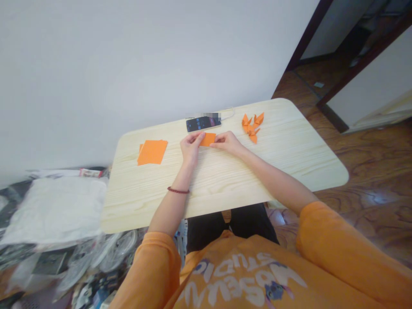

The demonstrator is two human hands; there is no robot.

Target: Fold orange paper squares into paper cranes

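Note:
A folded piece of orange paper (208, 139) lies on the light wooden table (225, 180), held at both ends. My left hand (191, 145) pinches its left edge, and my right hand (228, 142) pinches its right edge. A red cord bracelet sits on my left wrist. To the left, a small stack of flat orange paper sheets (152, 152) rests on the table. To the right, several finished orange folded figures (252, 125) lie together.
A dark phone (203, 123) with a white cable lies at the table's far edge by the white wall. Plastic-wrapped clutter and a white bag (54, 210) fill the floor on the left. Wooden flooring and a doorway are on the right.

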